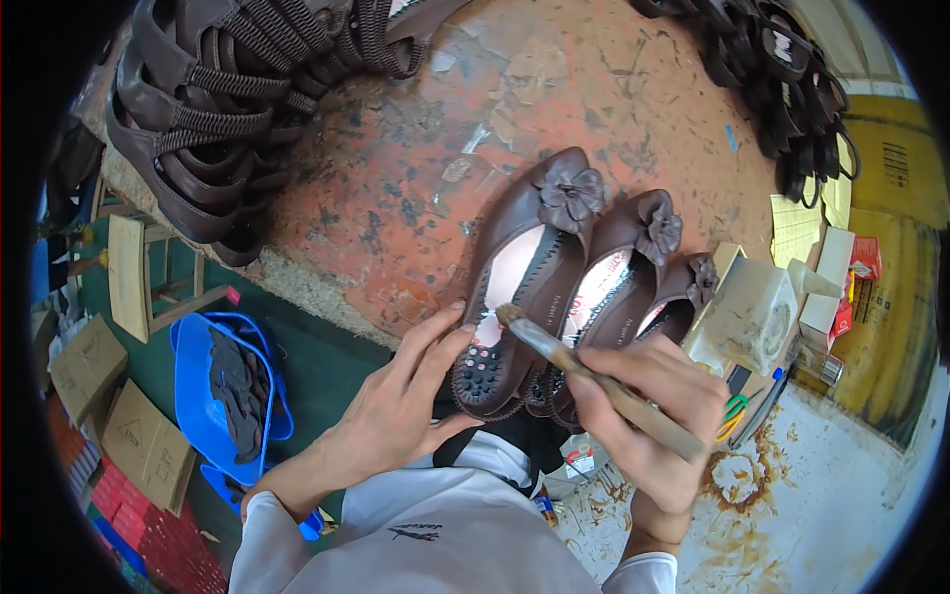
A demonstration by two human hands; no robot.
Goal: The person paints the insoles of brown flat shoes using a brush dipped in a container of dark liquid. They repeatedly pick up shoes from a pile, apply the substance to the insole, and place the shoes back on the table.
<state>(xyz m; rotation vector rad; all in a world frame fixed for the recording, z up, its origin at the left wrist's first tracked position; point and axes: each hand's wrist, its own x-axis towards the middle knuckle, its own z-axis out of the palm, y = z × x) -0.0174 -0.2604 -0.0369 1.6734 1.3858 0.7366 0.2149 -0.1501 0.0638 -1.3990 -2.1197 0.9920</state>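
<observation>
My left hand [391, 401] is closed around the heel of a brown flat shoe [529, 282] with a leather flower at its toe, fingers over the left rim and thumb by the heel. My right hand [648, 426] grips a wooden-handled brush [559, 354] above the same shoe. Its bristles are over the insole, near a white patch; whether they touch is unclear. The heel part of the insole shows dark, with small dots. To the right, a second flower shoe [616, 213] and a third shoe [676, 282] stand close alongside, partly hidden by my right hand.
Brown strappy sandals [213, 119] are piled at the far left of the worn table [396, 188]; more dark shoes [787, 89] lie far right. A stained whitish container [757, 317] and coloured handles [732, 418] sit at right. Below left are a blue bin [193, 386] and a wooden stool [129, 277].
</observation>
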